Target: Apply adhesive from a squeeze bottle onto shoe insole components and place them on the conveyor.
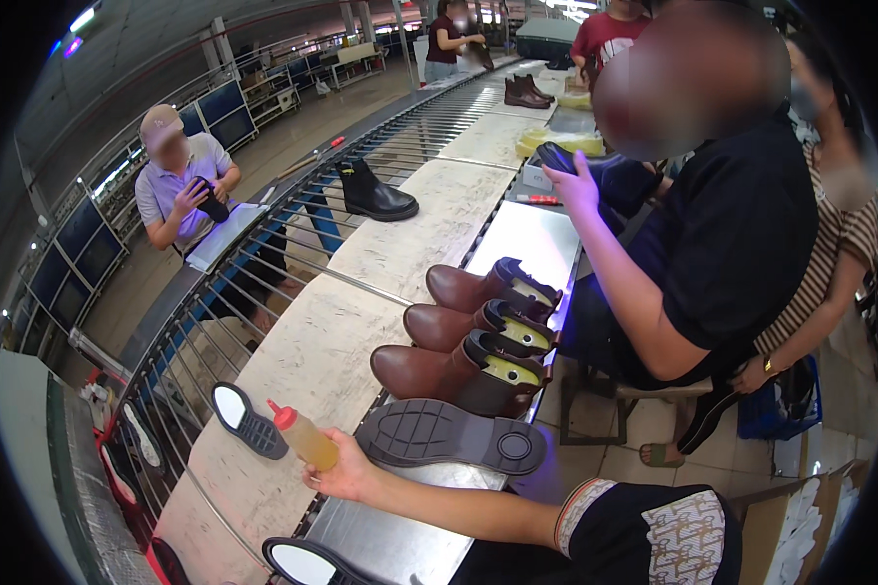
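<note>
My right hand (346, 473) reaches in from the lower right and is closed around a squeeze bottle (307, 439). Yellowish liquid fills its lower part, and its red nozzle points up and to the left. My left hand is out of view. Just beyond my forearm, a dark shoe sole (449, 436) lies tread up beside a row of brown ankle boots (429, 372). Another dark sole (249, 421) with a white patch rests left of the bottle. One more white-patched sole (307, 563) is partly cut off at the bottom edge.
Metal rollers (190, 341) run along the bench's left side, with pale boards (302, 341) beside them. Farther up stands a black boot (376, 190). At right a seated co-worker (722, 234) holds a dark boot; another person (180, 180) handles a dark shoe across the rollers.
</note>
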### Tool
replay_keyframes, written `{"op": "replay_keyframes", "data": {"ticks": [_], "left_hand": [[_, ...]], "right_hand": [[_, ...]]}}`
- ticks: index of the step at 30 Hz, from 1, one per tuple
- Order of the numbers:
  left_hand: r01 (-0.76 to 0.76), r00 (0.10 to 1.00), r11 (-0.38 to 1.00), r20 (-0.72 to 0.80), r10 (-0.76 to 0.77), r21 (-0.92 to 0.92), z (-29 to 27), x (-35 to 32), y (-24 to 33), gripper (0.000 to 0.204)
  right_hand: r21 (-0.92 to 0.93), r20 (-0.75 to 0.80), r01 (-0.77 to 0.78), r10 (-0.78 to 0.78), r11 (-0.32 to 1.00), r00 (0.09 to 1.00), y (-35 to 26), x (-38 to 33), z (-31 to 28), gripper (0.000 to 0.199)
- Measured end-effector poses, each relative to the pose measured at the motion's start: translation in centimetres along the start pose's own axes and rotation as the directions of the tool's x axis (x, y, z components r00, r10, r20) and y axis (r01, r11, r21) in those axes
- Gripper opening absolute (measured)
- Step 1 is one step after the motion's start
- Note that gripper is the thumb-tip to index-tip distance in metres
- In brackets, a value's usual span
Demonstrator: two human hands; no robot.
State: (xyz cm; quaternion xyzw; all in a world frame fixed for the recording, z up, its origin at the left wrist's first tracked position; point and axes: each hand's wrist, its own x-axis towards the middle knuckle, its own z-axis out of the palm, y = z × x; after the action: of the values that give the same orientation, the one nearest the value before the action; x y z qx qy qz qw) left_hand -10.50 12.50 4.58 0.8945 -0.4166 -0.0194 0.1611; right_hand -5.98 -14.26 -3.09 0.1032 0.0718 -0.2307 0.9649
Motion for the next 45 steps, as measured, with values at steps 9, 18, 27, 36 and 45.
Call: {"op": "replay_keyframes", "data": {"ticks": [9, 18, 27, 36, 45], "left_hand": [[0.209, 0.968, 0.963, -0.106, -0.228, -0.171, -1.5, 12.3, 0.9, 0.051], [-0.078, 0.977, 0.996, -0.205, 0.066, -0.050, 3.2, 26.2, -8.2, 0.043], [-0.237, 0.971, 0.969, 0.014, 0.238, -0.072, 6.5, 27.1, -13.5, 0.078], [0.468, 0.641, 0.746, -0.399, -0.656, -0.474, 8.0, 36.2, -14.8, 0.067], [-0.051, 0.996, 0.383, -0.073, -0.042, -0.922, 8.7, 18.2, -4.8, 0.043]], "right_hand": [[-0.025, -0.006, 0.029, -0.029, 0.999, 1.000, -1.5, 1.7, -1.3, 0.034], [-0.065, -0.106, 0.031, -0.038, 0.997, 0.994, -1.2, 1.9, -1.0, 0.029], [-0.123, -0.047, 0.002, -0.008, 0.992, 0.999, -2.0, 2.2, -1.6, 0.029], [-0.210, -0.092, -0.018, -0.001, 0.978, 0.996, -1.8, 2.0, -1.2, 0.028], [-0.256, -0.073, 0.006, -0.026, 0.967, 0.997, 1.9, 0.1, 0.6, 0.027]]}}
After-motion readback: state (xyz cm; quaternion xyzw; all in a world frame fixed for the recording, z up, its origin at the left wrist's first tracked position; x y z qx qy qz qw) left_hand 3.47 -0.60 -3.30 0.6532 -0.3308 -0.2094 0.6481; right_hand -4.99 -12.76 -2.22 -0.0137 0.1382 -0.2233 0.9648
